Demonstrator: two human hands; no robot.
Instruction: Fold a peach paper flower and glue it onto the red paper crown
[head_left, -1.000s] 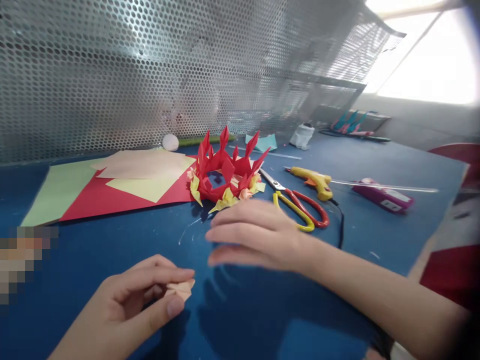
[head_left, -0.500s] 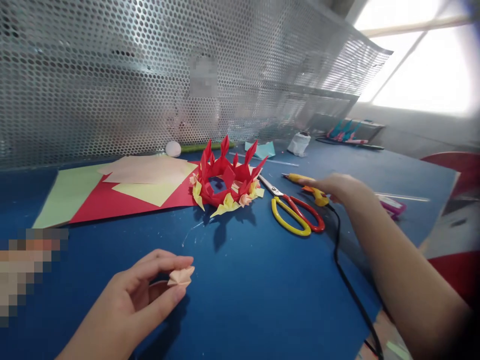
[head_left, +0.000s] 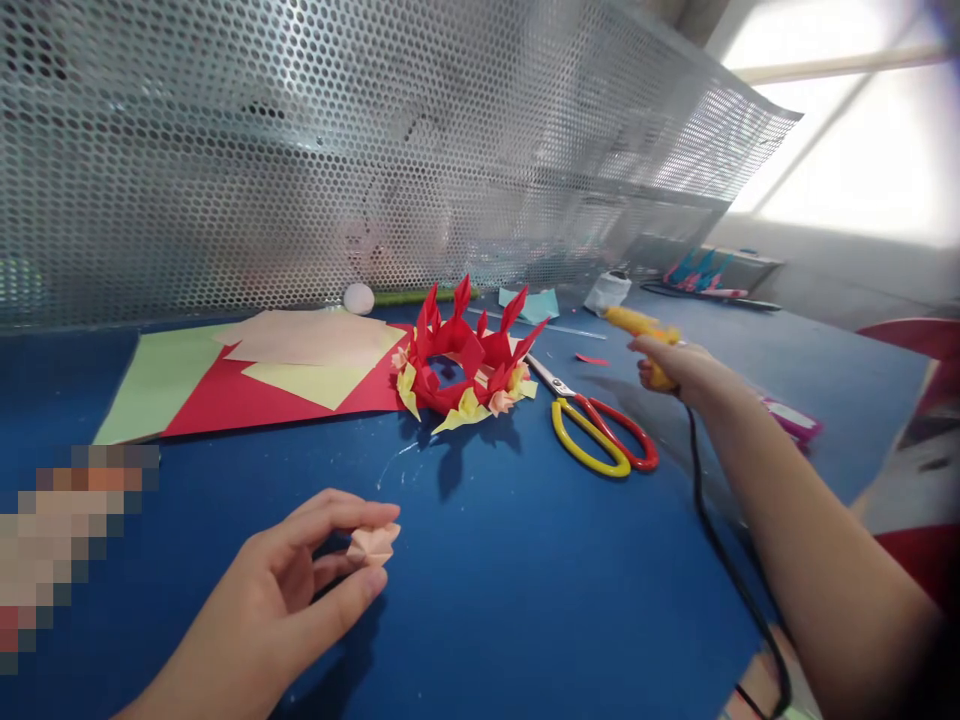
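Note:
Between the thumb and fingers of my left hand (head_left: 300, 580) is a small folded peach paper flower (head_left: 371, 546), held just above the blue tabletop. My right hand (head_left: 679, 370) grips a yellow glue gun (head_left: 637, 322) by its handle, lifted off the table with the nozzle pointing left and away. Its black cord (head_left: 701, 490) trails down to the lower right. A red paper crown (head_left: 469, 375), trimmed with yellow and peach paper flowers, stands in the middle. Scissors (head_left: 592, 430) with one yellow and one red handle loop lie between the crown and my right hand.
Red, green, yellow and peach paper sheets (head_left: 300, 350) lie at the left. Behind stands a perforated metal screen (head_left: 225, 150), with a white ball (head_left: 358, 298) and a light blue paper piece (head_left: 529, 304) near it. A pink-and-white object (head_left: 793, 420) lies at the right.
My right hand has lifted the glue gun up from the table, and a red paper scrap shows where it lay. My left hand still holds the flower. The view has shifted slightly.

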